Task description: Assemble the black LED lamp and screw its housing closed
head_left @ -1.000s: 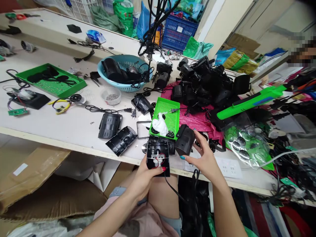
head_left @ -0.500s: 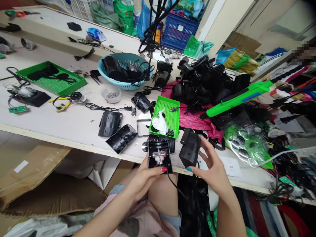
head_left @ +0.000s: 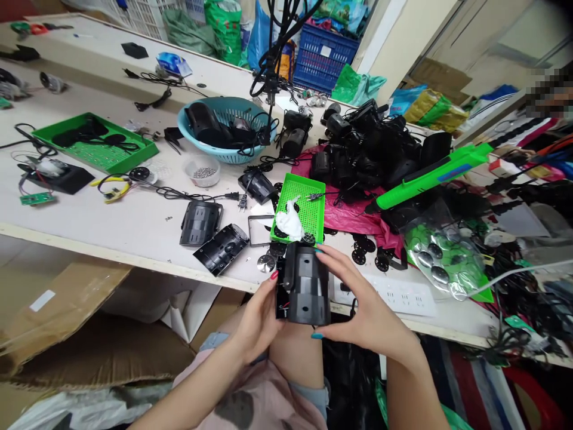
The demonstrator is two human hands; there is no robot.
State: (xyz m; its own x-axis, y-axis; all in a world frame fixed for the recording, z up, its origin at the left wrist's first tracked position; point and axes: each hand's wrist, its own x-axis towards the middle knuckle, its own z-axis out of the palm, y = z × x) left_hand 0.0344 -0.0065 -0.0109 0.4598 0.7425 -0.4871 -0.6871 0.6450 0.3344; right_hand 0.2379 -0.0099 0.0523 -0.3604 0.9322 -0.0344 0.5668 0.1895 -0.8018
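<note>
The black plastic housing (head_left: 305, 291) is held at the near edge of the surface (head_left: 134, 227), just above the person's lap. It is a rounded, ribbed shell with small holes in its top, and a strip along its left side shows red wires underneath it. The left hand (head_left: 258, 316) grips the housing's left side, its thumb with a red nail lying against the upper corner. The right hand (head_left: 360, 304) wraps around the right side, fingers spread over the top and thumb under the bottom edge, so both hands are closed on the housing. Just beyond it lies a small green tray (head_left: 301, 209) holding a crumpled white cloth (head_left: 289, 223). To the left, two black covers (head_left: 210, 236) rest on the surface; to the right lies a white power strip (head_left: 403, 294).
</note>
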